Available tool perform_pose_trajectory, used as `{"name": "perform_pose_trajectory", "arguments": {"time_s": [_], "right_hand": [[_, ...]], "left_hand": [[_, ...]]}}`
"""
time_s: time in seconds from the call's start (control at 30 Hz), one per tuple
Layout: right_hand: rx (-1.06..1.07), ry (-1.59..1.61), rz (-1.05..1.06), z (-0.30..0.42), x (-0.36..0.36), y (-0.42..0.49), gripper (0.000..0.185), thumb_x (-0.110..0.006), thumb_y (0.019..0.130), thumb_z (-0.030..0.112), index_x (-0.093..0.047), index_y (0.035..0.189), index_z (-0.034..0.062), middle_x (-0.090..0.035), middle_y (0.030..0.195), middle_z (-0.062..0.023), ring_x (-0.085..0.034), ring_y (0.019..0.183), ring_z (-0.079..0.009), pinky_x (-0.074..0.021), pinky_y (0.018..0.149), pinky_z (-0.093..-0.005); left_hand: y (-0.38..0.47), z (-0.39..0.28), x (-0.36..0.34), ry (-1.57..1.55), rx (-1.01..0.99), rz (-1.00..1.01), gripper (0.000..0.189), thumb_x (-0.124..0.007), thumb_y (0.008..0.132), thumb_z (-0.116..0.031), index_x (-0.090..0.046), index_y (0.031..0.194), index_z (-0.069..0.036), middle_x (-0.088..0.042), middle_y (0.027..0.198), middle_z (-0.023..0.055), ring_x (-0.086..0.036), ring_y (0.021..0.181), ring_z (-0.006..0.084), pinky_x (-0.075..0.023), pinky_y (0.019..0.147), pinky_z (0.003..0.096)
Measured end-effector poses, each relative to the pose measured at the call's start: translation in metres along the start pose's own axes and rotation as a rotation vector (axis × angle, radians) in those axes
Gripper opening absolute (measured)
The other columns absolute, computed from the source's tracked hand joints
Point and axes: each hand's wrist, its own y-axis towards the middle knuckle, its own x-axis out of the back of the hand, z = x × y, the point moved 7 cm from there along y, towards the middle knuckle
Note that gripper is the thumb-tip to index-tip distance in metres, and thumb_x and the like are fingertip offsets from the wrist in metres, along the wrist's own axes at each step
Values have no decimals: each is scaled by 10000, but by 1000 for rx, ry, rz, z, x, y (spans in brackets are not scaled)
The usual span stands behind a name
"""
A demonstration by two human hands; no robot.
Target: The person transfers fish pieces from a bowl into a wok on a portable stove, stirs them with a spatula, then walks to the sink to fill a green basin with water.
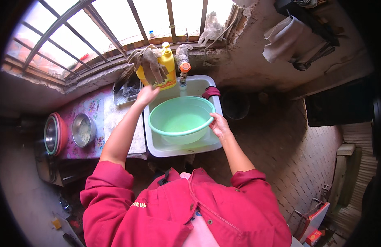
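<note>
A light green plastic basin (181,139) sits tilted inside the white sink (158,150). My right hand (220,125) grips its right rim. My left hand (148,94) is slightly blurred at the sink's back left, just below a grey-brown cloth (153,66); whether its fingers hold anything cannot be made out. That cloth drapes over a yellow pump bottle (168,60) and other yellow packaging behind the sink. Above the basin is a tap with an orange handle (185,67), its lower end close to the far rim. A dark red cloth (211,92) hangs over the sink's right edge.
Left of the sink, a wire tray (128,92) and a pale board (125,143) lie on a flowered tablecloth (99,111). A metal bowl (84,129) and stacked basins (62,134) stand farther left. A dark bucket (236,105) is at right; window bars (138,21) rise behind.
</note>
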Motion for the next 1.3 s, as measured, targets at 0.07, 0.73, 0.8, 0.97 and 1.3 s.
{"name": "perform_pose_trajectory", "arguments": {"time_s": [0.07, 0.73, 0.8, 0.97, 1.3], "right_hand": [[-22, 12, 27, 3, 9, 10, 69, -602, 821, 121, -578, 881, 96, -615, 777, -13, -597, 684, -129, -519, 626, -278], [244, -169, 57, -37, -35, -55, 188, -561, 891, 112, -455, 1046, 96, -574, 956, -42, -591, 842, -156, -534, 711, -339], [295, -161, 47, -46, -43, -73, 191, -571, 903, 137, -448, 1036, 79, -573, 953, -49, -596, 828, -160, -543, 717, -345], [66, -442, -13, -39, -34, -96, 347, -577, 919, 376, -485, 965, 45, -566, 911, -77, -598, 781, -159, -568, 687, -348], [2, -291, 26, 50, 10, -56, 258, -642, 876, 249, -544, 1021, 58, -618, 889, -57, -613, 793, -161, -535, 702, -320]], "left_hand": [[-36, 61, -32, -388, 445, 330, 661, -580, 833, -461, -506, 1241, 54, -569, 1196, 222, -654, 789, 305, -554, 669, 405], [-231, -19, -159, -1695, 991, 552, 1040, -760, 753, -390, -95, 1422, 50, -218, 1389, 351, -495, 1135, 472, -502, 925, 460], [-223, -37, -176, -1775, 871, 402, 639, -668, 847, -190, -291, 1291, 72, -304, 1335, 331, -515, 1107, 473, -533, 897, 453], [-202, -12, -185, -1682, 889, 355, 311, -532, 825, -25, -403, 1080, 97, -512, 1118, 280, -621, 936, 444, -616, 719, 348], [-158, 39, -127, -1159, 751, 654, 319, -568, 751, -68, -505, 1045, 38, -656, 930, 222, -694, 776, 286, -597, 610, 264]]}}
